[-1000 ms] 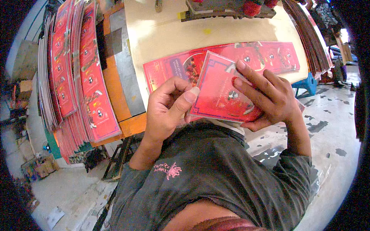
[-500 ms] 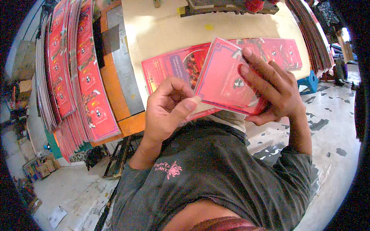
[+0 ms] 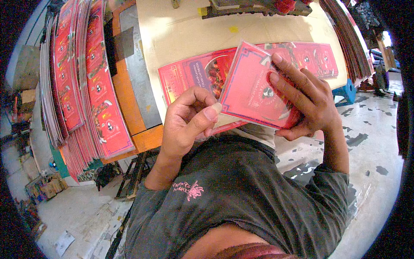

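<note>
My right hand [image 3: 308, 97] holds a glossy red printed sheet [image 3: 248, 84] with a dark blue border, tilted above the table. Its fingers lie spread over the front face and the thumb is beneath the lower edge. At the sheet's lower left corner, my left hand [image 3: 189, 118] is closed in a pinch, thumb and forefinger against the edge. The curled fingers hide exactly how much of the corner is gripped. Under the held sheet, a long red printed strip [image 3: 185, 77] with food pictures lies across the cream tabletop [image 3: 181, 34]. Its middle is covered from view.
Tall stacks of similar red printed sheets [image 3: 101, 95] stand on the orange and grey bench [image 3: 140, 93] at left. Another stack [image 3: 345, 39] is at the far right. A dark metal fixture [image 3: 258, 8] sits at the table's back, and a blue bracket [image 3: 345, 93] by its right edge.
My left thumb and forefinger have shifted slightly up along the sheet's corner. The held sheet has tilted a little, and its printing shows with less glare. My right hand stays in place.
</note>
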Available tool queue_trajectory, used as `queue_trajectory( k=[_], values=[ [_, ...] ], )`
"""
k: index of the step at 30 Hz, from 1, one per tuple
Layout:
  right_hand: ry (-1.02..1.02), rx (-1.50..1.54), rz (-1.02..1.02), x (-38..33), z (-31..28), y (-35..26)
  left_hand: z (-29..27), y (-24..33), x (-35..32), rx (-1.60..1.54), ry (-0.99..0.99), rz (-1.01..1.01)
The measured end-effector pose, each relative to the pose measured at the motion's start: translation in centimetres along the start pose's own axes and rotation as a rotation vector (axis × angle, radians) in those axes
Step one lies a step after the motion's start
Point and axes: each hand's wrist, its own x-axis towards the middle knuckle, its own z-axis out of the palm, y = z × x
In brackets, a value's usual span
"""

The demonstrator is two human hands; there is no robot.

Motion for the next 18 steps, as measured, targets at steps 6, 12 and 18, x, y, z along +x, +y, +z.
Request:
queue_trajectory(
  k=[6, 12, 18],
  values=[
    [-0.026, -0.001, -0.008, 0.00, 0.10, 0.04, -0.16, -0.45, -0.01, 0.026, 0.023, 0.056],
    [0.023, 0.016, -0.042, 0.23, 0.53, 0.09, -0.40, -0.18, -0.34, 0.062, 0.032, -0.010],
    [-0.017, 0.033, -0.026, 0.56, 0.25, -0.40, -0.83, -0.24, -0.68, -0.036, 0.040, -0.080]
  ],
)
